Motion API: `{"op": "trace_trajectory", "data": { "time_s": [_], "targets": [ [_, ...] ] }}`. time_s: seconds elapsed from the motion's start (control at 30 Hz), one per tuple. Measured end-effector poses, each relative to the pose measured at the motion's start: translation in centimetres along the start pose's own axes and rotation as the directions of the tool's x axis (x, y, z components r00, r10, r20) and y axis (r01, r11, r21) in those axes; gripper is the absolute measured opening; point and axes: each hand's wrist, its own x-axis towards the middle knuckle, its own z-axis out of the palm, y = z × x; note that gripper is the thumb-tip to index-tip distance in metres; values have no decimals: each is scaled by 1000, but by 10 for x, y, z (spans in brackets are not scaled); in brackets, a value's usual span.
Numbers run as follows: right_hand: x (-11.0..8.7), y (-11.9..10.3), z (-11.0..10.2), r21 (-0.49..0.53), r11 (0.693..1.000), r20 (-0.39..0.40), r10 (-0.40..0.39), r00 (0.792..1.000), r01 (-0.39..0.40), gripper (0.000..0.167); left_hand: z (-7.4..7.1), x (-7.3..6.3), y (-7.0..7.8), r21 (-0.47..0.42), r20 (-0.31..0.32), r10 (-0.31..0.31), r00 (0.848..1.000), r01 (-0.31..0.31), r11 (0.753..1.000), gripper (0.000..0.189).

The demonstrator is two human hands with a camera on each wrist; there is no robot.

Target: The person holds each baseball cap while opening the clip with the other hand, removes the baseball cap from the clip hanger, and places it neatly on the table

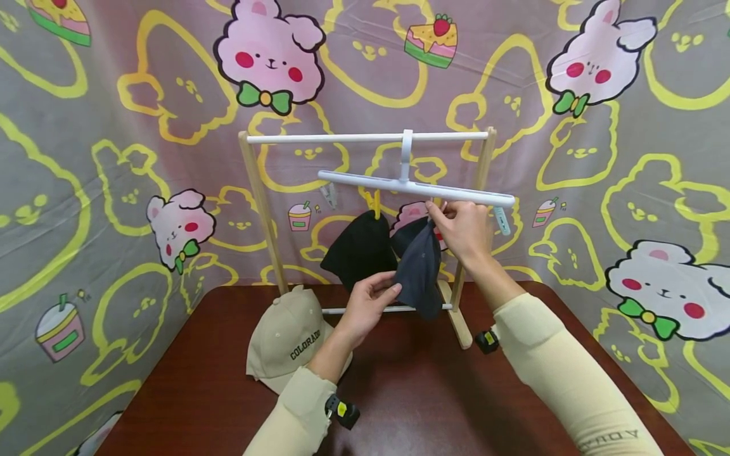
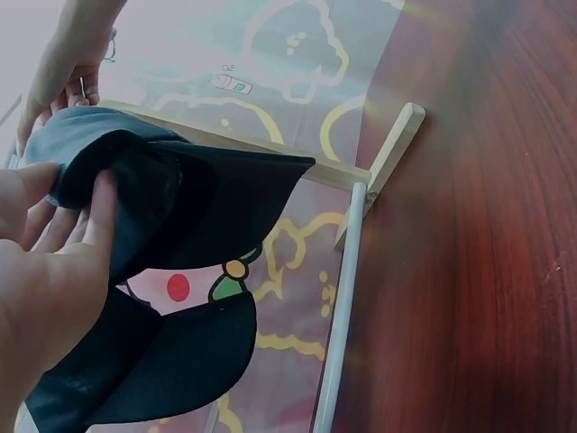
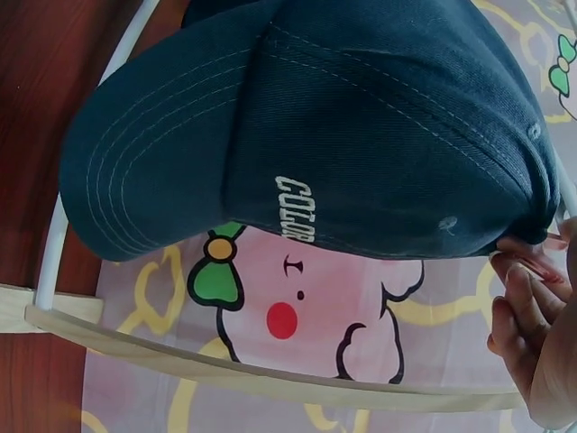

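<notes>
step: looks like a navy cap is getting clipped onto the white clip hanger on the little wooden rack

navy cap: hanging just under the hanger bar, right beside a black cap that's already on a yellow clip

right hand: up at the bar, fingers pinching the cap's top edge

left hand: curled round the cap's lower edge, steadying it

next move: I'd guess a clip has to bite that top edge before either hand lets go

also there: beige COLORADO cap lying on the counter

2 caps hang on rack; 1 cap on table.
</notes>
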Motion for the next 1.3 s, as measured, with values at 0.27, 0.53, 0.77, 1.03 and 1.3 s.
{"op": "trace_trajectory", "data": {
  "time_s": [0.27, 0.53, 0.77, 1.03, 1.3],
  "targets": [
    [-1, -3, 3, -28, 1000, -36, 14, 999, -15, 53, 2, -1, 0, -47, 40, 15, 999, -13, 999, 29],
    [-1, -3, 6, -35, 999, -84, -23, 996, 20, 51, 2, -2, -1, -67, 50, 31, 998, -28, 997, 28],
    [2, -3, 6, -35, 997, -82, -73, 994, 70, 52, 0, -2, -3, -141, 9, 3, 1000, -1, 990, 30],
    [3, -4, 5, -4, 996, -62, -94, 994, 94, 52, -7, -2, -2, -161, -26, -32, 999, 27, 987, 31],
    [1, -3, 6, 46, 995, -22, -89, 996, 90, 54, -10, -2, -3, -164, -45, -49, 998, 41, 986, 30]
  ]
}}
